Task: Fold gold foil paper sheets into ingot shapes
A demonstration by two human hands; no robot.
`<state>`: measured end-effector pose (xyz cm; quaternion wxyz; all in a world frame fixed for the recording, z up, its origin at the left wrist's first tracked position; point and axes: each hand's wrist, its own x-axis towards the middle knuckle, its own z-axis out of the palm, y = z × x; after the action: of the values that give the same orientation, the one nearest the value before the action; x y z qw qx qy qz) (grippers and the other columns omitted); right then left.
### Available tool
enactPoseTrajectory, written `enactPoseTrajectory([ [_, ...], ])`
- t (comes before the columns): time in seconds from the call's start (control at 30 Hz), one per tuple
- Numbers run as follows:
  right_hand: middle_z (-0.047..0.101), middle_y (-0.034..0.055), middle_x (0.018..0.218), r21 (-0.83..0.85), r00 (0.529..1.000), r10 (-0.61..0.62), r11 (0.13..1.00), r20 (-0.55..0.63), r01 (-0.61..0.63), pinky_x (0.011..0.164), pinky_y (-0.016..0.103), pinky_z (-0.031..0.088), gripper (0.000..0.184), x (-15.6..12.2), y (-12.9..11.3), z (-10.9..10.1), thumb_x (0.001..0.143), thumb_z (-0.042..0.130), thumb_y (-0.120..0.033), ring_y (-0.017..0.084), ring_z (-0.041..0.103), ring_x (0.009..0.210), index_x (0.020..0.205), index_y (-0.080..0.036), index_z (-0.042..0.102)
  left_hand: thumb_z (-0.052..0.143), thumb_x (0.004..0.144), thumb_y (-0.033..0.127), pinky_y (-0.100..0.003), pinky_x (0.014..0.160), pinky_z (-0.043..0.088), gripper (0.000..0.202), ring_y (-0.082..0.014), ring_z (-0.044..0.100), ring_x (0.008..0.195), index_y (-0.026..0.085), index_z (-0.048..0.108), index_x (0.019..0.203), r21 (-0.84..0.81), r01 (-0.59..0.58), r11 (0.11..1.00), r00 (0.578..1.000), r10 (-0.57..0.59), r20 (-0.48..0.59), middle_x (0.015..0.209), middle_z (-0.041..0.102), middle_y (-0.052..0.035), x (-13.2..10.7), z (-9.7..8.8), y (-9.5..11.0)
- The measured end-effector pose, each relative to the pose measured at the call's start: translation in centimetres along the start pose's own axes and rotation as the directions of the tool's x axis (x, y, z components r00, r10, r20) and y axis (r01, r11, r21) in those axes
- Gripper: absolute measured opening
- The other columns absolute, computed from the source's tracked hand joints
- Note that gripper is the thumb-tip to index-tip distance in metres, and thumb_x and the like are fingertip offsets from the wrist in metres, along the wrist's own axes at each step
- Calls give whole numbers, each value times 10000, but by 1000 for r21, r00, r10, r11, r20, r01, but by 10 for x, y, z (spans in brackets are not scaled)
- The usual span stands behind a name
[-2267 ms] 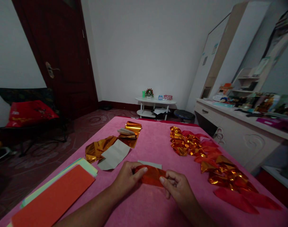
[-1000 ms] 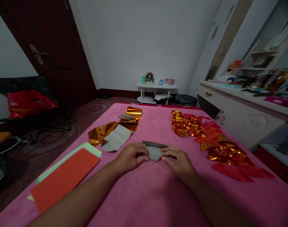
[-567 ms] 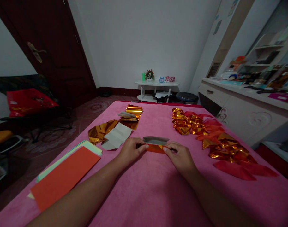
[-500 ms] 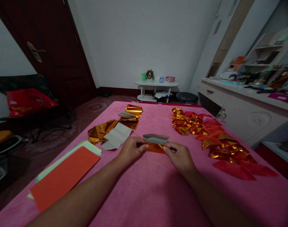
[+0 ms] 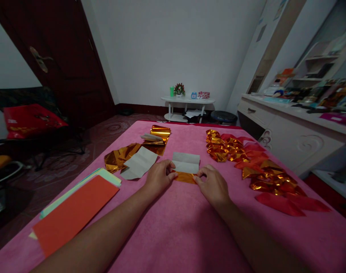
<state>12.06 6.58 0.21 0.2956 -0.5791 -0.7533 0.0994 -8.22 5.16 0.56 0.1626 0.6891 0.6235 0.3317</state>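
Note:
Between my hands lies a small sheet of gold foil paper [image 5: 185,177], its near edge folded over so a gold strip faces up and the pale grey back shows beyond. My left hand [image 5: 161,176] pinches the strip's left end between thumb and fingers. At the right end, my right hand [image 5: 212,182] pinches the same fold. Close by on the left rests a loose pale sheet [image 5: 140,162] over crumpled gold foil [image 5: 119,156]. A roll of gold foil [image 5: 161,131] lies farther back.
Folded gold foil pieces [image 5: 222,146] and red paper pieces [image 5: 279,203] cover the table's right side. A stack of coloured paper, orange on top [image 5: 76,214], lies at left near my forearm. A white dresser [image 5: 292,129] stands to the right of the pink-covered table [image 5: 173,235].
The grey back part of the sheet, raised and curled before, now lies flatter and shows more of its surface. Both hands keep their pinch at the ends.

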Motion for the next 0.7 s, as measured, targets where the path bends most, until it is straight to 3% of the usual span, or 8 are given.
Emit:
enactPoseTrajectory([
  [0.03, 591, 33, 870, -6, 1000, 13, 1000, -7, -13, 682, 281, 407, 59, 1, 0, 0, 719, 620, -233, 190, 571, 841, 740, -216, 569, 698, 685, 282, -244, 612, 381, 288, -143, 561, 688, 173, 609, 936, 15, -1, 1000, 1000, 1, -30, 787, 641, -15, -1, 0, 0],
  [0.1, 598, 51, 962, 5, 998, 60, 998, -6, -60, 691, 288, 416, 236, 6, 3, 1, 678, 673, -255, 204, 579, 876, 887, -215, 569, 719, 667, 297, -258, 658, 390, 420, -166, 572, 771, 179, 576, 1043, 45, -1, 999, 997, 4, -79, 882, 645, -34, -1, -1, 0],
  [0.17, 605, 59, 1007, 34, 995, 98, 994, 29, -99, 669, 284, 417, 367, 12, 6, 1, 640, 712, -276, 203, 591, 859, 971, -215, 567, 721, 662, 319, -260, 656, 383, 407, -176, 571, 794, 182, 588, 1022, 76, 14, 997, 998, -10, -55, 892, 643, -39, 1, -2, 0],
  [0.3, 626, 29, 917, 78, 988, 87, 992, 125, -97, 600, 253, 388, 227, 21, 12, -2, 619, 721, -280, 161, 595, 743, 823, -222, 640, 739, 613, 401, -242, 552, 328, 297, -158, 549, 658, 180, 630, 779, 140, 79, 987, 987, -97, 125, 748, 632, -18, 15, -8, -2],
  [0.43, 632, 7, 778, 113, 985, 102, 987, 137, -118, 563, 243, 364, 108, 20, 12, -4, 617, 702, -275, 149, 578, 679, 664, -208, 631, 750, 567, 449, -234, 512, 308, 317, -144, 541, 580, 190, 651, 721, 108, 120, 987, 965, -141, 221, 657, 624, 6, 24, -12, -2],
  [0.6, 570, -30, 551, 352, 977, 169, 913, 133, -206, 491, 232, 338, 147, 14, 10, -1, 628, 674, -272, 125, 521, 517, 582, -202, 553, 746, 585, 418, -227, 559, 384, 312, -157, 588, 636, 176, 693, 773, -159, 196, 968, 966, -163, 199, 669, 661, -2, 19, -7, -4],
  [0.7, 548, -33, 525, 589, 981, 148, 785, 124, -193, 473, 231, 348, 187, 12, 8, 1, 616, 688, -291, 122, 503, 491, 582, -203, 527, 754, 591, 380, -244, 619, 446, 352, -165, 616, 683, 152, 694, 852, -492, 187, 850, 970, -79, 231, 770, 696, -26, 17, -2, -5],
])
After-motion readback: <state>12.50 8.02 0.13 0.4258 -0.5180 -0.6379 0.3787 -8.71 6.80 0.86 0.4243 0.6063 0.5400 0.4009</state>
